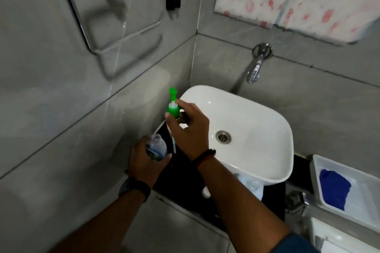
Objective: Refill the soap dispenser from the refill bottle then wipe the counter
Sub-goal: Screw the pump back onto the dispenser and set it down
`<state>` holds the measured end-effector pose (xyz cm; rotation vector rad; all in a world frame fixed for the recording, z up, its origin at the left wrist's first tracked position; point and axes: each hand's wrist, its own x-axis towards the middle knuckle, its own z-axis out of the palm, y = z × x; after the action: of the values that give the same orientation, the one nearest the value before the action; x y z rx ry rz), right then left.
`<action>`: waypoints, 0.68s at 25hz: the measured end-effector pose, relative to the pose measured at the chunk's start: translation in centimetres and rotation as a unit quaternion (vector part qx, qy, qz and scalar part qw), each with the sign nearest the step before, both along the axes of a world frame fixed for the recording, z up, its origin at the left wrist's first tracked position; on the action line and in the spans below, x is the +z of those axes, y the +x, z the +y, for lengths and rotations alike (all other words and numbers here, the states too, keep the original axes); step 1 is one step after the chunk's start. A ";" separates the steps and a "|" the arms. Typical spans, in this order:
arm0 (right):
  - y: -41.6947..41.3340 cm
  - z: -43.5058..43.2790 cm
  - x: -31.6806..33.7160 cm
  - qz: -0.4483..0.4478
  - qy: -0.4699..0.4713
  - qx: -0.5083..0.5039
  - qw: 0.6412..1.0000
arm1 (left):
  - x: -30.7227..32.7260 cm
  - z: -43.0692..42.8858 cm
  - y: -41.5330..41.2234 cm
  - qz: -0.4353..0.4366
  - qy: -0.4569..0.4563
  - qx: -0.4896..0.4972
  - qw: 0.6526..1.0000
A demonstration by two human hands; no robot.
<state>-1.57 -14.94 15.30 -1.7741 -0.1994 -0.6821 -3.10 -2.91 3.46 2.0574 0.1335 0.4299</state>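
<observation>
My left hand [145,162] grips the clear soap dispenser bottle [158,146], which stands with an uncapped neck on the black counter [273,199] left of the basin. My right hand [189,127] holds the green pump head [172,107] lifted above the bottle; its thin dip tube [173,144] hangs down beside the bottle's neck. A clear refill bottle [254,186] lies partly hidden under the basin's front edge, with a small white cap [206,192] beside it. A blue cloth [334,190] rests in a white tray at the right.
The white basin [267,121] with a metal drain fills the middle; a chrome tap [255,68] juts from the back wall. The white tray [316,170] sits at the right. A chrome towel rack [123,33] hangs on the left wall, close to my left hand.
</observation>
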 end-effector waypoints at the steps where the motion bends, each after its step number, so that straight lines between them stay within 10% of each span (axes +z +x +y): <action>1: -0.2 -0.3 2.4 -0.033 0.014 -0.001 0.999 | 1.4 -0.6 -0.1 -0.027 0.013 -0.003 1.000; 17: -3.1 -6.6 15.1 -0.054 0.113 0.065 0.990 | 13.5 -8.2 -2.3 -0.068 0.014 -0.032 0.997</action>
<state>-4.68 -21.53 30.38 -1.4958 -0.2962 -0.6792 -5.40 -11.11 16.97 2.0470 -0.0218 0.5334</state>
